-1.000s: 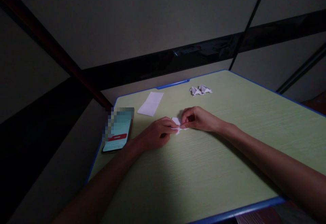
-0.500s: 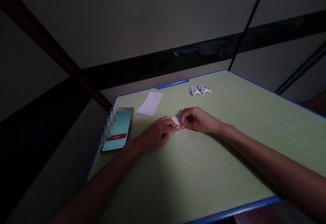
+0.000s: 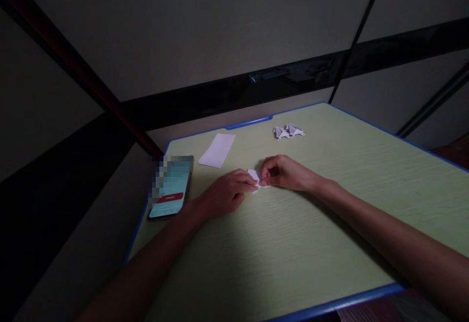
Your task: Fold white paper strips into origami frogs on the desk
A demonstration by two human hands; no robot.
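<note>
A small folded piece of white paper [image 3: 253, 174] lies on the pale green table [image 3: 293, 234], pinched from both sides. My left hand [image 3: 224, 195] comes in from the left with its fingers curled and its fingertips closed on the paper's left edge. My right hand [image 3: 286, 172] reaches from the right, thumb and forefinger pressed together on the paper's right edge. Most of the paper is hidden between the fingers.
A flat white paper strip [image 3: 217, 150] lies at the back left. Two finished folded paper figures [image 3: 287, 130] sit near the far edge. A phone with a lit screen [image 3: 171, 187] rests at the table's left edge. The table has a blue rim [image 3: 337, 304].
Both hands stay on the paper with only slight finger shifts; my right fingertips have moved a little along its edge. The view has dropped very slightly.
</note>
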